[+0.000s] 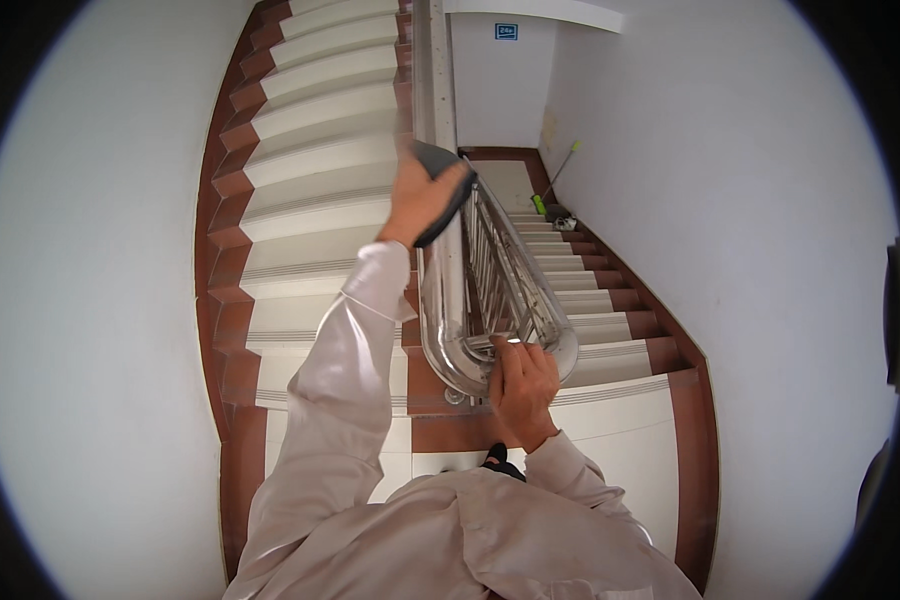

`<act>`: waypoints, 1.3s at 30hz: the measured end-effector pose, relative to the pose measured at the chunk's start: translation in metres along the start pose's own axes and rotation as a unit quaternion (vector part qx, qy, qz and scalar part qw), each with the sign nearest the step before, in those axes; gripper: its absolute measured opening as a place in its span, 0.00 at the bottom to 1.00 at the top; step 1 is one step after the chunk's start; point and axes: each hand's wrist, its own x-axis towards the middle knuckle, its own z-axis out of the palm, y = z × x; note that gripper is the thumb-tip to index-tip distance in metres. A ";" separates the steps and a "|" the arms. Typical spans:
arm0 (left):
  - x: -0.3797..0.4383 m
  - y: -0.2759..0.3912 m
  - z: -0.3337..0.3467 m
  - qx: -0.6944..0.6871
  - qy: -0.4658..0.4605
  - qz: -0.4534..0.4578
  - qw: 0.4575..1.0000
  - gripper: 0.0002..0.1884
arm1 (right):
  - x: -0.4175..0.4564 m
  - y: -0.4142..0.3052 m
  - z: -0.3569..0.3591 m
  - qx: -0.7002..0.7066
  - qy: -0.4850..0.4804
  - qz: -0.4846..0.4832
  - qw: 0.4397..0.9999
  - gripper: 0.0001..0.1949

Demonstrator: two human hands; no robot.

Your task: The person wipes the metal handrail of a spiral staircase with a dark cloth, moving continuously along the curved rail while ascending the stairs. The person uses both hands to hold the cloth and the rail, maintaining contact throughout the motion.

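My left hand (424, 193) holds a dark grey cloth (444, 217) draped over the rising arm of a stainless steel stair handrail (444, 285). The fingertips and the hand's edge look blurred. Lower down, my right hand (526, 379) rests on the rail's curved end, where the two arms of the handrail meet, its fingers bent over the metal. Whether those fingers close round the tube cannot be told. Steel balusters (487, 262) stand between the two rail arms. Small dark spots mark the upper part of the rail.
Pale steps (322, 202) with red-brown edges climb on the left; others (607, 319) descend on the right. A long-handled tool with green ends (559, 176) leans at the right wall, near a dark object and a crumpled pale item (565, 223). My dark shoe (499, 454) is on the landing.
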 end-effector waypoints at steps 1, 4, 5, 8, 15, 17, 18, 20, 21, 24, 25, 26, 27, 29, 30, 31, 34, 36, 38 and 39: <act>0.007 0.003 -0.006 -0.110 -0.036 -0.047 0.992 0.44 | 0.000 0.000 0.000 -0.001 0.003 -0.002 1.000 0.16; -0.011 -0.014 -0.010 -0.389 -0.076 -0.200 0.896 0.34 | 0.003 -0.001 0.001 0.013 0.007 0.002 1.000 0.14; -0.022 -0.031 -0.007 -0.504 -0.095 -0.218 0.830 0.35 | 0.004 -0.003 0.001 0.022 0.009 0.006 1.000 0.14; -0.056 -0.067 0.005 -0.585 -0.073 -0.256 0.766 0.34 | 0.004 -0.002 -0.003 0.016 0.004 0.010 1.000 0.14; -0.041 -0.055 -0.004 -0.511 -0.106 -0.228 0.822 0.31 | 0.000 0.000 -0.001 0.011 0.002 -0.007 1.000 0.15; -0.021 -0.017 -0.007 -0.429 -0.074 -0.225 0.872 0.32 | -0.001 0.001 -0.001 0.011 0.003 -0.010 1.000 0.16; -0.006 -0.021 -0.013 -0.419 -0.073 -0.230 0.875 0.33 | 0.000 0.000 -0.001 0.015 0.004 -0.014 1.000 0.16; 0.015 -0.005 -0.015 -0.272 -0.051 -0.192 0.941 0.35 | -0.002 -0.001 0.000 0.020 0.006 -0.016 1.000 0.17; 0.020 0.000 -0.016 -0.197 -0.037 -0.174 0.964 0.35 | -0.002 -0.001 0.000 0.023 0.003 -0.015 1.000 0.17; 0.012 -0.005 -0.005 0.072 0.022 -0.048 0.996 0.46 | -0.002 -0.001 0.000 0.031 -0.006 -0.014 0.999 0.18; -0.003 -0.004 0.006 0.150 0.017 -0.003 0.988 0.49 | -0.002 0.003 -0.001 0.029 -0.009 -0.009 1.000 0.18; -0.025 0.006 0.015 0.201 0.046 0.052 0.977 0.52 | -0.003 0.003 -0.002 0.031 -0.012 -0.006 0.999 0.18; -0.037 0.003 0.015 0.224 0.040 0.104 0.968 0.54 | -0.003 0.002 -0.002 0.033 -0.013 -0.004 0.999 0.17; -0.058 -0.005 0.012 0.344 0.048 0.212 0.913 0.54 | -0.002 0.000 -0.002 0.035 -0.015 -0.004 0.999 0.17; -0.070 0.007 0.010 0.397 0.007 0.222 0.890 0.53 | -0.001 0.001 -0.005 0.049 -0.028 -0.002 0.998 0.16; -0.082 0.021 0.006 0.448 -0.033 0.232 0.863 0.51 | 0.003 0.000 -0.012 0.063 -0.040 -0.002 0.997 0.16; -0.096 0.021 0.001 0.457 -0.061 0.269 0.846 0.44 | 0.014 0.002 -0.022 0.136 -0.061 0.030 0.988 0.13; -0.101 0.027 -0.002 0.468 -0.114 0.268 0.834 0.42 | 0.028 0.010 -0.020 0.211 -0.068 0.093 0.971 0.12; -0.105 0.041 0.001 0.476 -0.238 0.247 0.810 0.41 | 0.056 0.029 -0.014 0.292 -0.068 0.183 0.936 0.12; -0.113 0.025 0.000 0.413 -0.197 0.310 0.834 0.38 | 0.075 0.033 -0.014 0.295 -0.057 0.155 0.941 0.15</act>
